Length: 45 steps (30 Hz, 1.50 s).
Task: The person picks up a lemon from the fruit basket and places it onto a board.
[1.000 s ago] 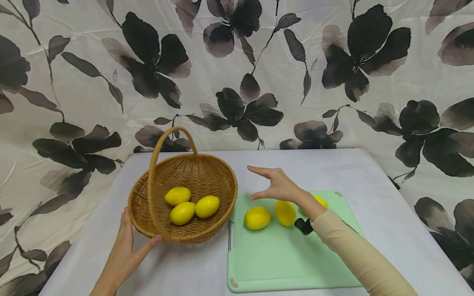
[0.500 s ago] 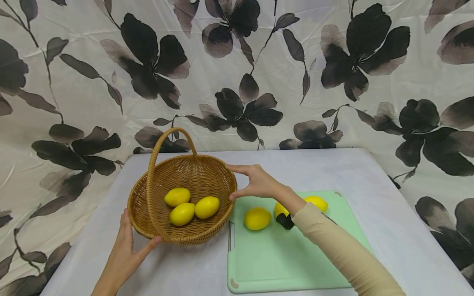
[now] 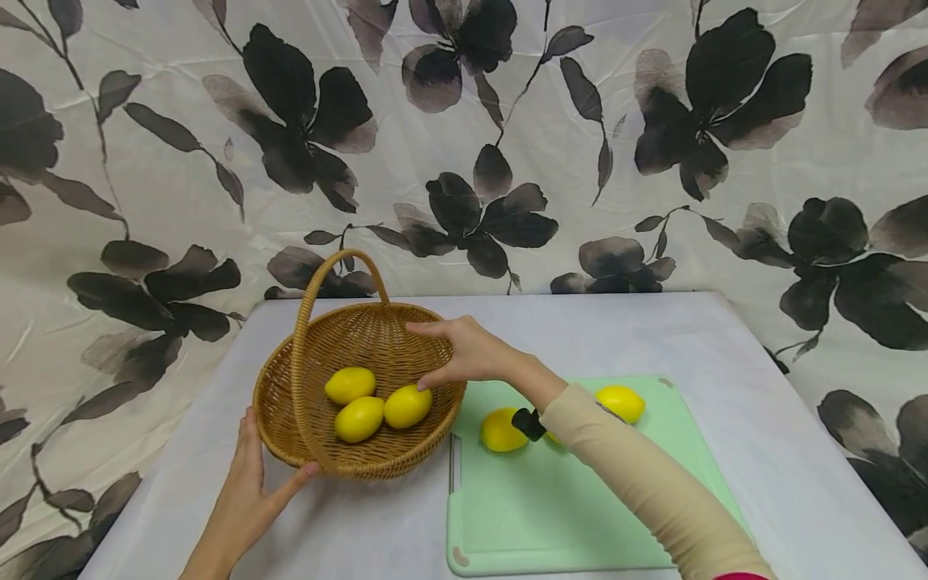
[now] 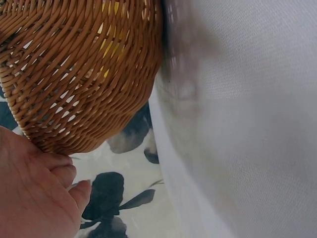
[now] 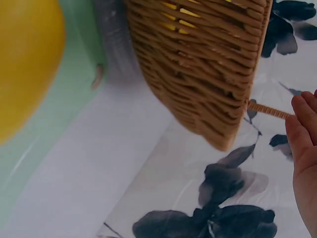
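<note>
Wicker basket: one, with arched handle; on the white table cover, left of the cutting board.
Basket contents: three yellow lemons, grouped; far lemon, near lemon, right lemon.
Left hand: thumb and fingers stretched apart, touching the basket's near left rim.
Right hand: over the basket's right side; thumb and fingers apart, thumb tip at the right lemon, contact impossible to tell.
Right forearm: beige sleeve, small black device at the wrist.
Cutting board: pale green, crossed by the sleeve.
Board contents: left-hand lemon; right-hand lemon; between them, a yellow sliver, mostly hidden.
Backdrop: pale cloth, dark floral print.
</note>
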Tool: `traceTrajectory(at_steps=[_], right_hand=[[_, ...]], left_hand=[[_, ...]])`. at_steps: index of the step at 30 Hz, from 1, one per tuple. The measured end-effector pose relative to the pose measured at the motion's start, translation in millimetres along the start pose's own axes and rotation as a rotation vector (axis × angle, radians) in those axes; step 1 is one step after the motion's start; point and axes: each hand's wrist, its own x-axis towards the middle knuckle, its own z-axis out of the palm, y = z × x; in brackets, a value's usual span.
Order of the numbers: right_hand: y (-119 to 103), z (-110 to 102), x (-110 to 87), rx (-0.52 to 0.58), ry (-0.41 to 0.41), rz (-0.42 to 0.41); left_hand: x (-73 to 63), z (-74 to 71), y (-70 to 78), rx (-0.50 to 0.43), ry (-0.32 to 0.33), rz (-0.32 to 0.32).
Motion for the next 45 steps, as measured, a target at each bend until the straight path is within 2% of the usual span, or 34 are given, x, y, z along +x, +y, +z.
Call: traceTrajectory(at_steps=[13, 28, 38, 45], right_hand=[[-18, 4, 20.9, -0.038, -0.044, -0.048], [-25, 9, 36.7, -0.076, -0.056, -0.064], [-30, 15, 48.1, -0.025, -0.097, -0.018], [-36, 20, 57.6, -0.04, -0.075, -0.023]], left_hand=[[0.7, -0.4, 3.0, 0.004, -0.008, -0.016], [1.7, -1.7, 4.4, 0.008, -0.01, -0.016], [1.8, -0.6, 1.6, 0.0, -0.002, 0.017], [0.4, -0.8, 0.2, 0.003, 0.0, 0.011]])
